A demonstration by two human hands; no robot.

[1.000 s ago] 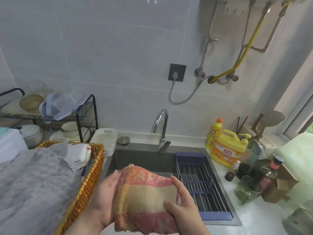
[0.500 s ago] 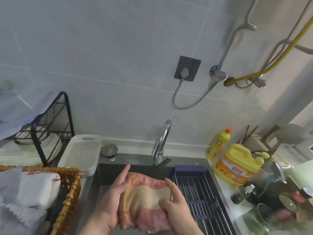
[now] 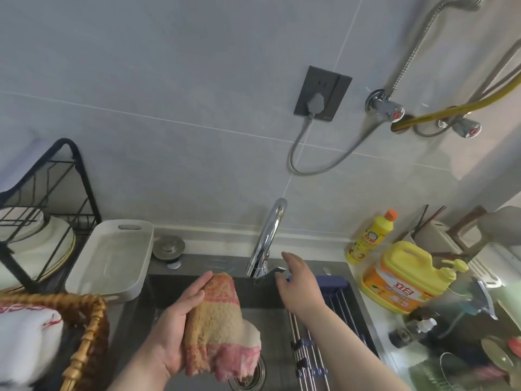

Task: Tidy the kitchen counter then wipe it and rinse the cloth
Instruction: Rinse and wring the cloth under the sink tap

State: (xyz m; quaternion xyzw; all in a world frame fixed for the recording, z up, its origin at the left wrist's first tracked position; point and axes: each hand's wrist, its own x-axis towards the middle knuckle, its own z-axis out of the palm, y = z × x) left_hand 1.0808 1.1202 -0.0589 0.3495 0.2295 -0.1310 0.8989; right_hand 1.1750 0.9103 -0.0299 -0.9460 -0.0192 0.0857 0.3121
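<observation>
The left hand [image 3: 180, 328] holds the cloth [image 3: 220, 325] over the sink [image 3: 197, 286], low in the middle. The right hand [image 3: 298, 283] is open, holding nothing, by the tap [image 3: 267, 238].

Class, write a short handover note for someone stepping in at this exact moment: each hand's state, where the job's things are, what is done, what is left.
Left hand: holds the folded pink-and-tan terry cloth over the dark steel sink.
Right hand: open, holding nothing, fingers at the lever of the chrome curved tap.
No water visible running.
Done: cloth brought to the sink.
Left: turn the tap on, rinse the cloth, wring it.
</observation>
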